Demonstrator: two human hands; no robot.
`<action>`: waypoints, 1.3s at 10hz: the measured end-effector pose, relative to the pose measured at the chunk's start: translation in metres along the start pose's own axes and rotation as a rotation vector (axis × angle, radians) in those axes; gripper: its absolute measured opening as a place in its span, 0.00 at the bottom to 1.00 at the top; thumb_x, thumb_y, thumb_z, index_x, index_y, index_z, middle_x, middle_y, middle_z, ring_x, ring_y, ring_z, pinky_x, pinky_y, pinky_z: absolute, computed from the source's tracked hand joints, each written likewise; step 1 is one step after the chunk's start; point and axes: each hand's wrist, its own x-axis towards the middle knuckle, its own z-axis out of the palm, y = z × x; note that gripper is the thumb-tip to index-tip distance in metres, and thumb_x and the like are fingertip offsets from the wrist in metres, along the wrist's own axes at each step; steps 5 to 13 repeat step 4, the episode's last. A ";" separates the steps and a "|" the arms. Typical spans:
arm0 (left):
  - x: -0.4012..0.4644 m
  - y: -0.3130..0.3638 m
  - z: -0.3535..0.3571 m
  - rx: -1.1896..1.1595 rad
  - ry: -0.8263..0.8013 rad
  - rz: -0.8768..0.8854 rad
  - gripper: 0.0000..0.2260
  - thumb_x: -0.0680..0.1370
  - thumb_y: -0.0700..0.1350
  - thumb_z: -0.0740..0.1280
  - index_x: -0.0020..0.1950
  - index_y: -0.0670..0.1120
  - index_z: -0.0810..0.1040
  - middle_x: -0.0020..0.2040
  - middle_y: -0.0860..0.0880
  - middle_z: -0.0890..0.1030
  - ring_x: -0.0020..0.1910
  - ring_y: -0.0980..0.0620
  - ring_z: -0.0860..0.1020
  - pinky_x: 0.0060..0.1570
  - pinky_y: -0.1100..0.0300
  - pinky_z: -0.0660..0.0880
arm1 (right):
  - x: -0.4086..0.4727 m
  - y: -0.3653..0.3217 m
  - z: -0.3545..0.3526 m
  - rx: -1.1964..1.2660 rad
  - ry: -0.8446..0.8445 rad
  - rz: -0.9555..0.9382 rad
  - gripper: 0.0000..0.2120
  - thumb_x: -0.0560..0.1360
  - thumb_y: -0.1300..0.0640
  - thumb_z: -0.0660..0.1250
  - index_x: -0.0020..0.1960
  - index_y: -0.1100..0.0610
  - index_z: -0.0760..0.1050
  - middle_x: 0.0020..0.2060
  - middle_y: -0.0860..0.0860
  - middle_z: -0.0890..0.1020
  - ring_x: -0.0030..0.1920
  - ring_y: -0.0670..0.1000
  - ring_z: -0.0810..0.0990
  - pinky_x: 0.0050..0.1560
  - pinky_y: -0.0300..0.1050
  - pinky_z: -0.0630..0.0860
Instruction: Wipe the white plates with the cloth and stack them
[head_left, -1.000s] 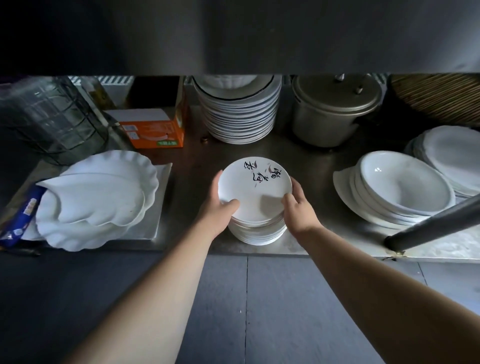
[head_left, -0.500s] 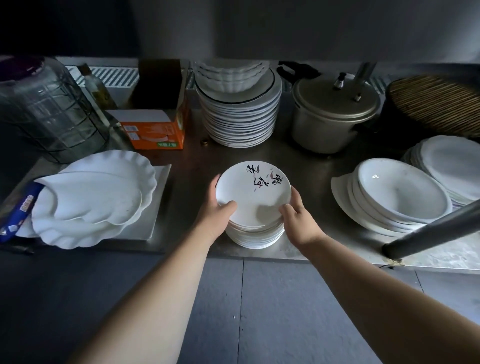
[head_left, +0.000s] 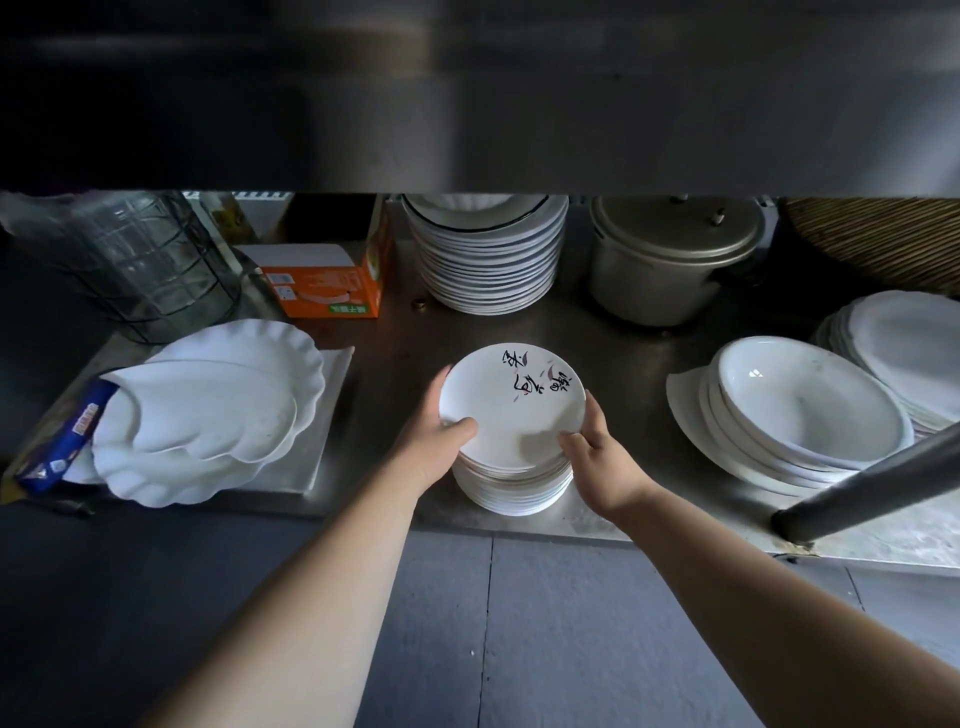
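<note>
A stack of small white plates (head_left: 511, 486) stands near the front edge of a steel shelf (head_left: 613, 353). Its top plate (head_left: 511, 402) bears black brush lettering and is tilted, its near edge raised off the stack. My left hand (head_left: 434, 439) grips the left rim of that top group, thumb on top. My right hand (head_left: 597, 457) grips the right rim the same way. No cloth shows anywhere in view.
Scalloped white platters (head_left: 208, 410) lie on a flat tray at the left, beside a blue packet (head_left: 67, 441). Behind stand a glass jar (head_left: 140, 260), an orange box (head_left: 327, 283), a tall plate stack (head_left: 491, 254) and a metal pot (head_left: 670, 260). Oval dishes (head_left: 800, 410) and a dark pole (head_left: 872, 488) are at the right.
The camera has dipped, so the overhead shelf covers more of the back row. Both hands keep the same hold on the top plates of the stack.
</note>
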 end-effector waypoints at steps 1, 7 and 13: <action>-0.001 -0.004 -0.001 0.029 0.028 -0.001 0.40 0.73 0.46 0.69 0.81 0.65 0.59 0.69 0.59 0.75 0.64 0.55 0.76 0.61 0.57 0.71 | 0.001 0.003 -0.005 -0.027 -0.005 0.004 0.39 0.75 0.45 0.57 0.85 0.43 0.48 0.68 0.45 0.76 0.68 0.51 0.75 0.69 0.46 0.69; -0.040 0.002 -0.009 0.157 0.154 -0.124 0.30 0.75 0.54 0.71 0.77 0.59 0.69 0.67 0.52 0.78 0.62 0.50 0.78 0.60 0.54 0.76 | -0.045 -0.007 -0.024 -0.356 0.135 -0.004 0.23 0.82 0.42 0.64 0.74 0.47 0.70 0.65 0.50 0.82 0.64 0.55 0.80 0.59 0.47 0.75; -0.040 0.002 -0.009 0.157 0.154 -0.124 0.30 0.75 0.54 0.71 0.77 0.59 0.69 0.67 0.52 0.78 0.62 0.50 0.78 0.60 0.54 0.76 | -0.045 -0.007 -0.024 -0.356 0.135 -0.004 0.23 0.82 0.42 0.64 0.74 0.47 0.70 0.65 0.50 0.82 0.64 0.55 0.80 0.59 0.47 0.75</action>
